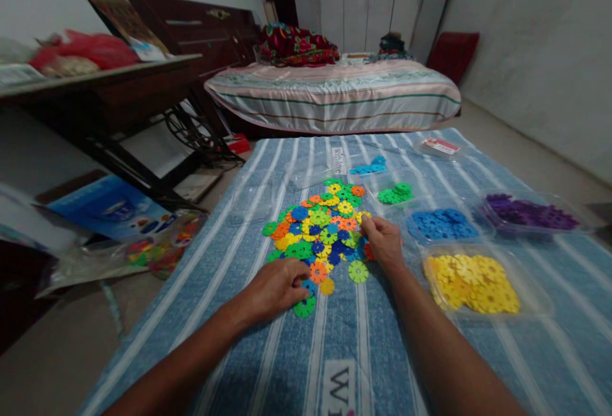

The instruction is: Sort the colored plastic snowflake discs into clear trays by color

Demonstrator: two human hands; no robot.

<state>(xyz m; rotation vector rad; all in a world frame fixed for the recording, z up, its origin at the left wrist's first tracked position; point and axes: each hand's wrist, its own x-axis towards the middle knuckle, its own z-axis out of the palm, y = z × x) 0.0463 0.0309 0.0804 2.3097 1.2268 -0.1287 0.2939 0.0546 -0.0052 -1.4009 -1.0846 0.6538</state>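
Observation:
A heap of flower-shaped plastic discs (329,234) in green, yellow, orange and blue lies on a blue striped cloth. My right hand (384,244) is at the heap's right edge, its thumb and finger pinched on a yellow disc (363,216). At the near left edge rests my left hand (280,285), fingers loosely curled, with thumb and index finger apart. Just beside those fingertips are an orange disc (318,271) and a blue disc (308,286). A green disc (305,306) lies below the left thumb. One lime-green disc (358,271) sits between the hands.
Clear boxes on the right hold yellow discs (471,282), blue discs (440,223), purple discs (530,213) and green discs (394,193). Light-blue discs (369,166) lie farther back. A transparent lid (251,204) is left of the heap. Behind stands a bed (335,97).

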